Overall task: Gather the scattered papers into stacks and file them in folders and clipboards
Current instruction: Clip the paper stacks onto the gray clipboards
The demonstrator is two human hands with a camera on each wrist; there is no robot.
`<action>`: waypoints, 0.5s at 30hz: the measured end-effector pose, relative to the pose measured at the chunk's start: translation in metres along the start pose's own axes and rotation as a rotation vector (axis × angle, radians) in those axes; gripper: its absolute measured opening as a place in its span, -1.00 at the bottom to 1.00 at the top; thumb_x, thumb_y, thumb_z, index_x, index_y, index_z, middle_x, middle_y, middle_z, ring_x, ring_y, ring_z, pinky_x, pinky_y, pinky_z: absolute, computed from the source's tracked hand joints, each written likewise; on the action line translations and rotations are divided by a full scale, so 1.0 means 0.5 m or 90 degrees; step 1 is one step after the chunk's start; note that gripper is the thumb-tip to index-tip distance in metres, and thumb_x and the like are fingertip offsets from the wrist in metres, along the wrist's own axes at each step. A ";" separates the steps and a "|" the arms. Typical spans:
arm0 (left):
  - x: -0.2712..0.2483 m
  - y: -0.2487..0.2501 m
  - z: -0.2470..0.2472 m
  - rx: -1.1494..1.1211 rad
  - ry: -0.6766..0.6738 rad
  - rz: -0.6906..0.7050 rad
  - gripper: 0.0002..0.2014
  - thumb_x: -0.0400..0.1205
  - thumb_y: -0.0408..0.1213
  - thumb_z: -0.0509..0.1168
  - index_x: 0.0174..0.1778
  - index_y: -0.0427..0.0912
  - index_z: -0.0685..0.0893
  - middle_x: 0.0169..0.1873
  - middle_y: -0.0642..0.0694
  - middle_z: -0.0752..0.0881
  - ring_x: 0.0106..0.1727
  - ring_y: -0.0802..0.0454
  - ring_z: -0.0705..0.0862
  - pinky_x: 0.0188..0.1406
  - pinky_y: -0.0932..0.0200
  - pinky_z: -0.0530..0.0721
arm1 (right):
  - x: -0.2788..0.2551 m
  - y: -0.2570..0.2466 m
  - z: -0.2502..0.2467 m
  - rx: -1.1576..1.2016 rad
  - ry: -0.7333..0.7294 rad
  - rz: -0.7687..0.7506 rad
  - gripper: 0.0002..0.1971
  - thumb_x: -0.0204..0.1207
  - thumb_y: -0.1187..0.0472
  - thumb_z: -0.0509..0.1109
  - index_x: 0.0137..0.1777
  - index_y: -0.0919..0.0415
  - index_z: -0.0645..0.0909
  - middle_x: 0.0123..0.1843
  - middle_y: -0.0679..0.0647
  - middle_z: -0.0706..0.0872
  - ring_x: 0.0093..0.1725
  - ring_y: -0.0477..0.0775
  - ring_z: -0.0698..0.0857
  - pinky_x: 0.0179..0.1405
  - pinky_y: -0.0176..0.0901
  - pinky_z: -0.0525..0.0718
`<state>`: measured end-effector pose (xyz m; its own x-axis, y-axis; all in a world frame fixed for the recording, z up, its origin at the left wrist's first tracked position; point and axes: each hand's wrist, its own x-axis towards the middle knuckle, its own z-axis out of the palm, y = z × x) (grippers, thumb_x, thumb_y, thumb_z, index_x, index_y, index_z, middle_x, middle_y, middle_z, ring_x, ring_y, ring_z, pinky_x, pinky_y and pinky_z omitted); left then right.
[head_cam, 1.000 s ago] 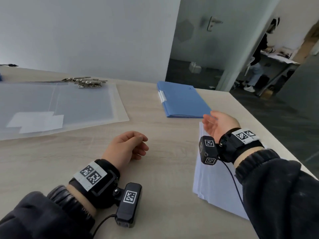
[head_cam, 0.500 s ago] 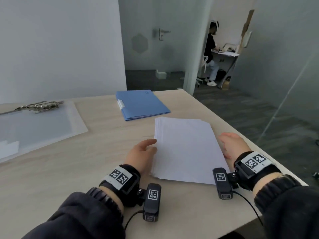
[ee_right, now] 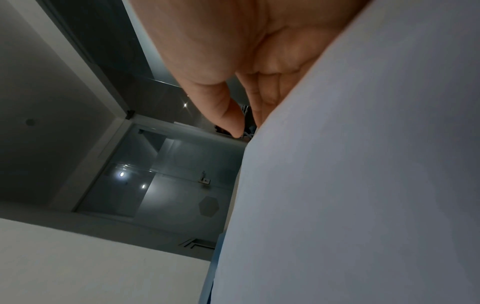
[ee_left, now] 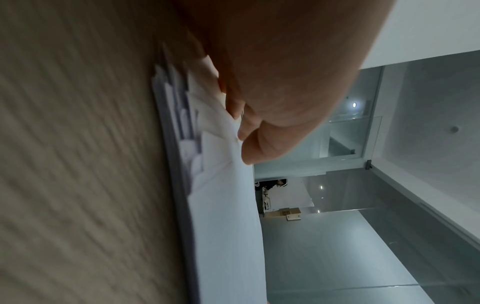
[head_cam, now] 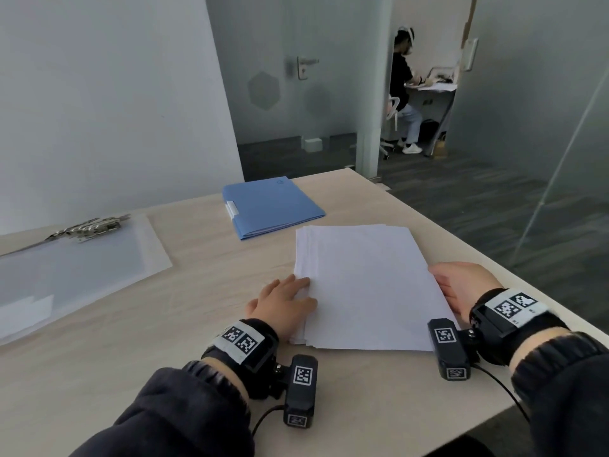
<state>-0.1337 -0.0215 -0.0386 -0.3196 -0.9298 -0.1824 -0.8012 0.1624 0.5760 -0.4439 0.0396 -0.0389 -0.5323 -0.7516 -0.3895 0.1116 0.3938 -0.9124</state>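
A stack of white papers (head_cam: 369,285) lies on the wooden table (head_cam: 204,291) near its right edge, its sheets slightly fanned along the left side. My left hand (head_cam: 286,301) lies against the stack's left edge with fingers fairly straight. In the left wrist view its fingertips (ee_left: 249,133) touch the staggered sheet edges (ee_left: 192,127). My right hand (head_cam: 461,288) rests palm-in along the stack's right edge, fingers straight. The paper (ee_right: 363,185) hides part of the right hand (ee_right: 233,72) in the right wrist view. A closed blue folder (head_cam: 270,206) lies just beyond the stack.
Clear clipboards (head_cam: 75,258) with metal clips (head_cam: 89,227) lie at the left, with white paper under them. The table's right edge runs close beside my right wrist. Glass walls and a door stand behind; a person sits at a far desk (head_cam: 405,87).
The view has swung right onto the paper stack. My left hand moved from the bare table to the stack's left edge, and my right hand came down to its right edge.
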 end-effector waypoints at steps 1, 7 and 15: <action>0.000 0.000 0.000 0.004 -0.001 -0.002 -0.45 0.66 0.11 0.15 0.61 0.35 0.28 0.68 0.28 0.16 0.72 0.18 -0.05 0.63 -0.06 -0.14 | -0.001 0.000 0.000 0.005 -0.006 -0.009 -0.63 0.29 0.18 0.47 0.01 0.45 0.73 -0.06 0.26 0.87 0.05 0.32 0.83 0.30 0.20 0.69; 0.005 -0.001 0.003 0.018 -0.011 -0.001 -0.44 0.61 0.15 0.17 0.58 0.42 0.30 0.69 0.30 0.13 0.72 0.19 -0.08 0.63 -0.08 -0.17 | 0.013 0.009 -0.005 0.013 -0.008 -0.038 -0.83 0.57 0.27 0.47 0.06 0.37 0.74 -0.05 0.25 0.88 0.01 0.30 0.84 0.19 0.14 0.75; 0.005 0.001 0.005 0.027 -0.005 -0.003 -0.43 0.62 0.16 0.16 0.60 0.41 0.27 0.69 0.31 0.12 0.72 0.19 -0.08 0.62 -0.07 -0.19 | 0.002 0.001 -0.004 -0.023 -0.031 -0.039 -0.81 0.53 0.25 0.51 0.06 0.35 0.77 -0.06 0.31 0.86 0.00 0.42 0.82 0.22 0.31 0.73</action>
<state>-0.1359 -0.0228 -0.0408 -0.3193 -0.9281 -0.1915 -0.8236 0.1719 0.5405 -0.4462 0.0401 -0.0396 -0.4961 -0.7990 -0.3398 0.0494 0.3648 -0.9298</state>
